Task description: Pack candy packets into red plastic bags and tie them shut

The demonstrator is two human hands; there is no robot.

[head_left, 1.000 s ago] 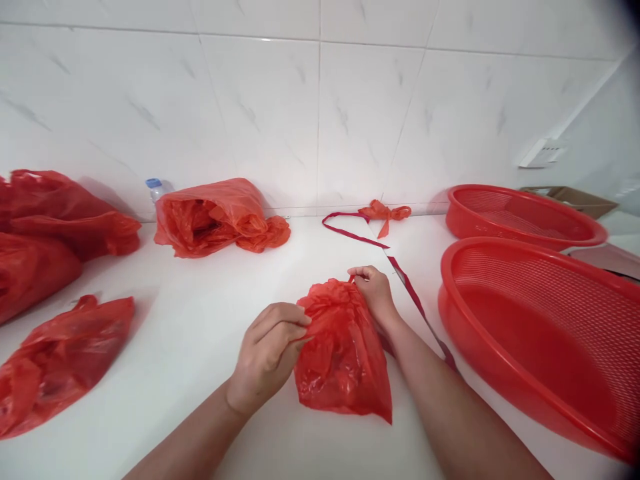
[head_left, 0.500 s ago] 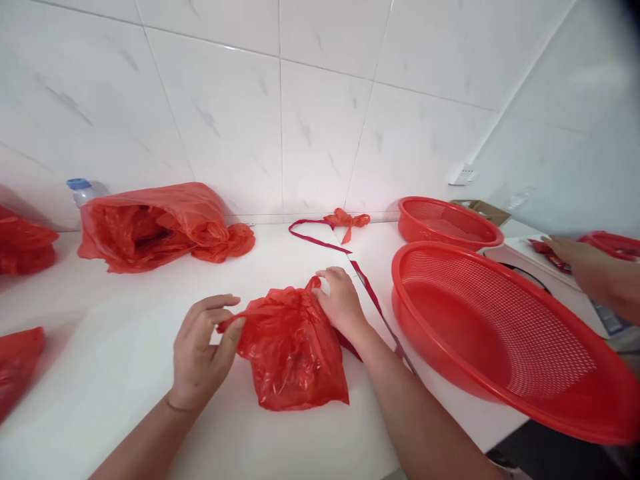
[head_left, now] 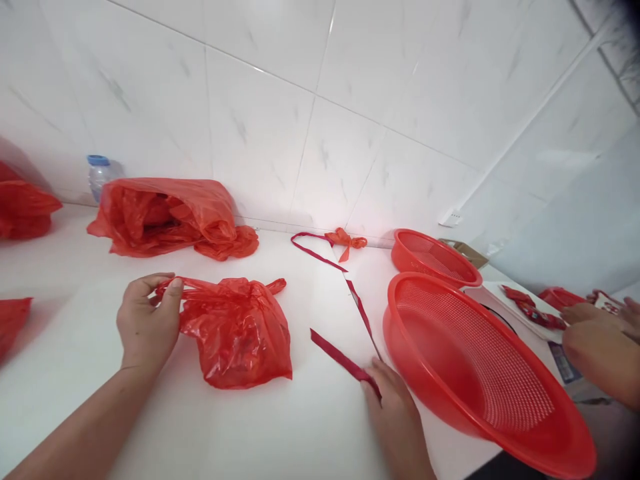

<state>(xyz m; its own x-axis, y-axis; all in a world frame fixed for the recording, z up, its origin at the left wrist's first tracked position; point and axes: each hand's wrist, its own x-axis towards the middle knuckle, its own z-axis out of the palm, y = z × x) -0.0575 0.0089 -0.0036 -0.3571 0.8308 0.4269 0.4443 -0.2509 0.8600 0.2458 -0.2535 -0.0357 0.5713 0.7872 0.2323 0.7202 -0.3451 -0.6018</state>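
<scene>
from here i see the left hand (head_left: 149, 325) pinching a red bag (head_left: 245, 343) — the right hand (head_left: 395, 410), seemingly, clamped on a strip (head_left: 336, 355).

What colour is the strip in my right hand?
The strip is dark crimson red, showing best in the head view.

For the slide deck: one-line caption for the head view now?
Left hand pinches a red plastic bag; right hand holds a dark-red strip beside a red basket.
</scene>
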